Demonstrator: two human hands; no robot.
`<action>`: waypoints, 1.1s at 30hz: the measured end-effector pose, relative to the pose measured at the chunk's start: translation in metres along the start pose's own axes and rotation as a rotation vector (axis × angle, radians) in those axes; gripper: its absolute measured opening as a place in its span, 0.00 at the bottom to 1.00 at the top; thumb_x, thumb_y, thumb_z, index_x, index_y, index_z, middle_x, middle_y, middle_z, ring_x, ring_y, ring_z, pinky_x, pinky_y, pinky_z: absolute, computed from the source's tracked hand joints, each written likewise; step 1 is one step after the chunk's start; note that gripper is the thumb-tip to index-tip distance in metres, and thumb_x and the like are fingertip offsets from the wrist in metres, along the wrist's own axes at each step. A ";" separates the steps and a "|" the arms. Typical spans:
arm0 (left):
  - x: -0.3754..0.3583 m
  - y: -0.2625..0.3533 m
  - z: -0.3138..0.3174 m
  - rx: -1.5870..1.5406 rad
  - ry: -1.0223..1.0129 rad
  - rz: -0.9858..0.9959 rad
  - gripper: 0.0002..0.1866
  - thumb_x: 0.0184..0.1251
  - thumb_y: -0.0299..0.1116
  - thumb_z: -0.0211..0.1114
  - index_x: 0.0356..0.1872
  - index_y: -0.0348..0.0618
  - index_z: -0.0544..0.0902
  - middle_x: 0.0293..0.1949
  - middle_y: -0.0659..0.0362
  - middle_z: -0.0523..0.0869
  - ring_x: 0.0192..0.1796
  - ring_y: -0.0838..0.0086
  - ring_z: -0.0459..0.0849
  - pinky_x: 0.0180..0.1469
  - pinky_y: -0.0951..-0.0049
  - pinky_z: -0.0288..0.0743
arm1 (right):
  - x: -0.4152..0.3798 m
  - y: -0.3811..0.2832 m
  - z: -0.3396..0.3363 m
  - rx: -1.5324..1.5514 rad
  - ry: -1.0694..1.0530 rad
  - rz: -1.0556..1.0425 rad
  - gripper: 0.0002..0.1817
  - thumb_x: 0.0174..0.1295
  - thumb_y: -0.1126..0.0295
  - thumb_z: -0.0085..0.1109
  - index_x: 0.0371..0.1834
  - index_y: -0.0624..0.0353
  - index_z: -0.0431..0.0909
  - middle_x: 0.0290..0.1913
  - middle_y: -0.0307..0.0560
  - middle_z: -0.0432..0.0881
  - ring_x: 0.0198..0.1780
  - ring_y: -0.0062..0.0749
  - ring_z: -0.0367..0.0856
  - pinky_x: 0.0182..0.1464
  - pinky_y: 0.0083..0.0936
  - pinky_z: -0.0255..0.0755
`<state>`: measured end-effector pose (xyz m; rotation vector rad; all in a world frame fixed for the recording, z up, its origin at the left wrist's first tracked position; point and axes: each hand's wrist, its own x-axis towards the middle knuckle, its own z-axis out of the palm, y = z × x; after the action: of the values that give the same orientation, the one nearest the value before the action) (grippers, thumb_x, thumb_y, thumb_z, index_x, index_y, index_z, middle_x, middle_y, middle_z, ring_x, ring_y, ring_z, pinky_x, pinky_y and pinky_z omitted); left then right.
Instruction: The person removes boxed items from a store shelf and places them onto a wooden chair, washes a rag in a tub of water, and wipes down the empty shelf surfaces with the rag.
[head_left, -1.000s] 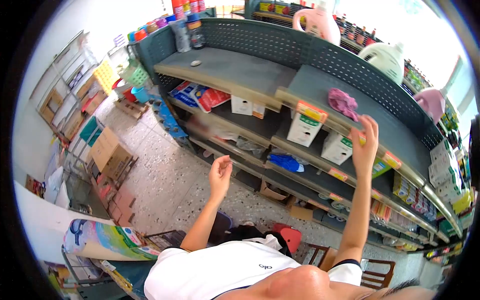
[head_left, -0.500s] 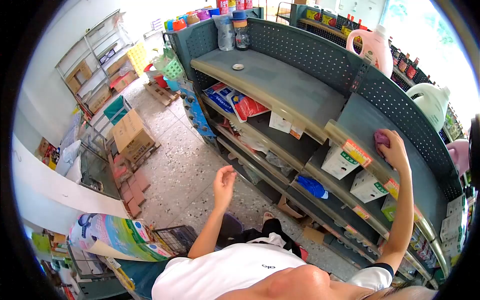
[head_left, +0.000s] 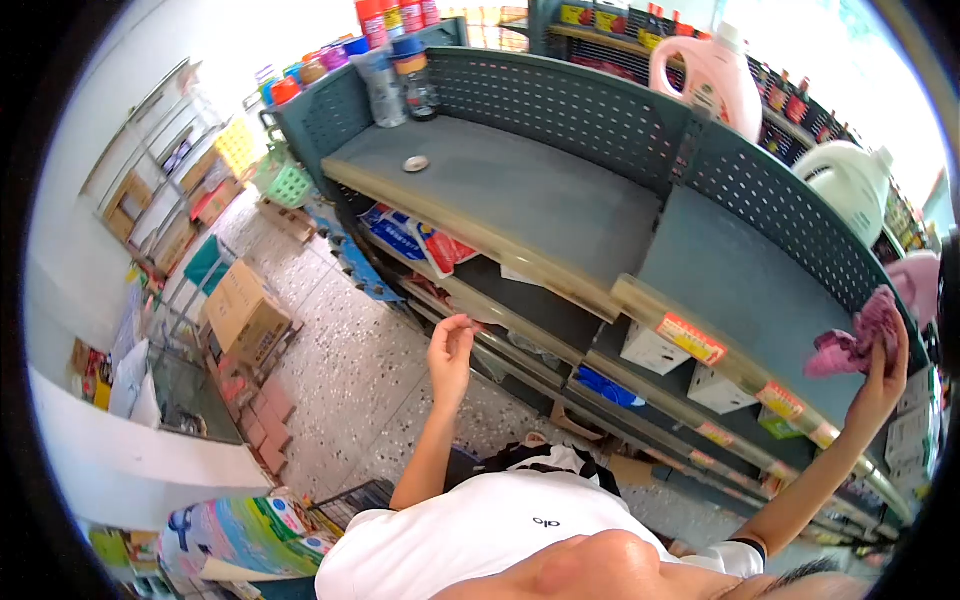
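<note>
A crumpled pink-purple cloth (head_left: 852, 340) is bunched in my right hand (head_left: 884, 370), whose fingers are closed around it over the right end of the grey top shelf (head_left: 740, 255). My left hand (head_left: 452, 352) hovers in front of the lower shelves with its fingers curled in and no object visible in it. A small round dish or lid (head_left: 415, 164) lies on the left part of the top shelf. At that shelf's far left corner stand a jar with a blue lid (head_left: 415, 80) and a bagged bottle (head_left: 380, 90).
Behind the perforated back panel stand a pink jug (head_left: 708, 80) and a pale green jug (head_left: 845, 185). White boxes (head_left: 655, 347) and a blue packet (head_left: 606, 387) sit on lower shelves. On the left floor are a cardboard box (head_left: 243, 312) and reddish bricks (head_left: 266, 420).
My right hand has moved right along the top shelf with the cloth, which now shows more fully. My left hand stays raised, and the view has shifted slightly.
</note>
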<state>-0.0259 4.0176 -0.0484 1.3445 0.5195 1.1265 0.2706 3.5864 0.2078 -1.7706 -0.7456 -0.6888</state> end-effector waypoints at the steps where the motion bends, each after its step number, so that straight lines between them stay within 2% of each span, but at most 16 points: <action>1: 0.001 -0.001 0.005 -0.018 -0.012 -0.019 0.10 0.72 0.27 0.59 0.50 0.38 0.76 0.45 0.62 0.80 0.48 0.74 0.81 0.54 0.74 0.74 | -0.011 -0.001 -0.015 0.140 0.086 0.030 0.19 0.70 0.75 0.50 0.64 0.62 0.72 0.61 0.46 0.75 0.61 0.29 0.74 0.64 0.27 0.65; 4: -0.003 0.006 0.023 -0.060 -0.073 -0.041 0.09 0.71 0.25 0.59 0.49 0.35 0.76 0.43 0.61 0.80 0.47 0.76 0.81 0.54 0.77 0.73 | -0.059 -0.004 -0.065 0.394 0.361 0.258 0.21 0.69 0.73 0.51 0.65 0.62 0.71 0.64 0.49 0.73 0.62 0.35 0.73 0.64 0.31 0.67; 5: -0.006 0.006 0.027 -0.079 -0.100 -0.055 0.09 0.71 0.25 0.59 0.49 0.35 0.76 0.43 0.61 0.80 0.47 0.76 0.81 0.54 0.76 0.73 | -0.077 -0.005 -0.079 0.292 0.529 0.303 0.22 0.69 0.70 0.52 0.66 0.61 0.71 0.63 0.50 0.74 0.62 0.37 0.73 0.63 0.33 0.69; 7: -0.013 0.006 0.035 -0.120 -0.151 -0.083 0.09 0.71 0.25 0.59 0.49 0.35 0.76 0.43 0.60 0.80 0.47 0.76 0.81 0.54 0.76 0.74 | -0.123 0.005 -0.102 0.181 0.442 0.182 0.22 0.69 0.69 0.52 0.66 0.59 0.70 0.61 0.51 0.75 0.63 0.38 0.73 0.62 0.34 0.70; 11: -0.037 0.005 0.047 -0.141 -0.238 -0.126 0.09 0.71 0.24 0.59 0.49 0.35 0.76 0.43 0.60 0.80 0.47 0.75 0.81 0.55 0.75 0.74 | -0.191 -0.025 -0.105 0.082 0.513 0.434 0.25 0.68 0.56 0.52 0.63 0.59 0.70 0.56 0.48 0.77 0.49 0.36 0.79 0.45 0.33 0.78; 12: -0.046 0.009 0.049 -0.149 -0.262 -0.148 0.09 0.71 0.24 0.59 0.49 0.35 0.76 0.44 0.59 0.81 0.47 0.75 0.81 0.55 0.75 0.74 | -0.196 -0.050 -0.095 0.334 0.588 0.652 0.25 0.67 0.55 0.52 0.62 0.59 0.71 0.53 0.47 0.78 0.47 0.36 0.80 0.41 0.32 0.79; 14: -0.063 0.010 0.052 -0.187 -0.312 -0.182 0.09 0.71 0.23 0.58 0.50 0.35 0.76 0.44 0.59 0.81 0.47 0.75 0.81 0.56 0.74 0.74 | -0.243 -0.026 -0.110 0.360 0.553 0.643 0.25 0.67 0.53 0.52 0.59 0.59 0.73 0.45 0.49 0.82 0.43 0.40 0.84 0.39 0.35 0.81; 18: -0.096 0.008 0.064 -0.174 -0.396 -0.260 0.10 0.71 0.24 0.58 0.50 0.35 0.76 0.43 0.58 0.82 0.48 0.74 0.81 0.56 0.73 0.75 | -0.288 -0.036 -0.092 0.415 0.696 0.823 0.21 0.67 0.55 0.52 0.54 0.58 0.75 0.42 0.48 0.84 0.41 0.39 0.84 0.36 0.36 0.79; 20: -0.113 0.014 0.072 -0.167 -0.445 -0.308 0.10 0.71 0.24 0.58 0.50 0.35 0.77 0.43 0.58 0.82 0.49 0.74 0.81 0.57 0.73 0.75 | -0.315 -0.016 -0.087 0.496 0.640 0.827 0.26 0.66 0.50 0.51 0.56 0.61 0.74 0.44 0.50 0.83 0.40 0.39 0.84 0.34 0.32 0.77; 22: -0.128 0.011 0.083 -0.188 -0.558 -0.327 0.10 0.72 0.28 0.58 0.50 0.36 0.77 0.45 0.58 0.82 0.49 0.73 0.81 0.57 0.73 0.74 | -0.355 0.028 -0.090 0.451 0.640 0.858 0.26 0.67 0.49 0.51 0.56 0.60 0.75 0.44 0.50 0.84 0.39 0.38 0.84 0.34 0.34 0.78; 25: -0.151 0.016 0.102 -0.188 -0.767 -0.351 0.11 0.73 0.31 0.58 0.51 0.36 0.78 0.47 0.58 0.83 0.52 0.71 0.81 0.60 0.70 0.73 | -0.342 -0.002 -0.041 0.623 0.543 0.940 0.28 0.68 0.47 0.50 0.57 0.60 0.74 0.45 0.50 0.84 0.40 0.39 0.84 0.36 0.37 0.80; 28: -0.167 0.023 0.125 -0.180 -1.015 -0.416 0.16 0.73 0.35 0.59 0.56 0.35 0.77 0.54 0.55 0.81 0.58 0.71 0.79 0.62 0.71 0.70 | -0.338 -0.006 -0.003 0.846 0.422 1.100 0.30 0.68 0.45 0.50 0.59 0.61 0.73 0.48 0.53 0.83 0.45 0.41 0.84 0.38 0.40 0.81; 30: -0.175 0.029 0.143 -0.199 -1.135 -0.420 0.21 0.71 0.32 0.60 0.62 0.36 0.73 0.59 0.54 0.79 0.61 0.71 0.76 0.62 0.72 0.69 | -0.332 -0.011 0.019 1.015 0.408 1.178 0.29 0.69 0.48 0.48 0.59 0.63 0.73 0.50 0.54 0.82 0.47 0.42 0.83 0.41 0.39 0.81; 31: -0.178 0.026 0.151 -0.221 -1.190 -0.432 0.24 0.71 0.34 0.61 0.65 0.36 0.70 0.62 0.51 0.75 0.65 0.68 0.73 0.64 0.71 0.67 | -0.328 -0.015 0.029 1.082 0.369 1.205 0.27 0.70 0.50 0.48 0.59 0.64 0.73 0.50 0.54 0.82 0.47 0.42 0.83 0.43 0.37 0.80; 33: -0.180 0.030 0.164 -0.217 -1.161 -0.477 0.26 0.71 0.34 0.61 0.66 0.36 0.68 0.63 0.49 0.74 0.66 0.67 0.72 0.65 0.70 0.67 | -0.319 -0.024 0.043 1.086 0.314 1.248 0.25 0.71 0.54 0.48 0.58 0.65 0.74 0.49 0.52 0.82 0.47 0.39 0.83 0.47 0.34 0.79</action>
<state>0.0267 3.7784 -0.0375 1.3415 -0.1503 -0.0789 0.0520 3.5831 -0.0297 -0.7698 0.2799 0.2982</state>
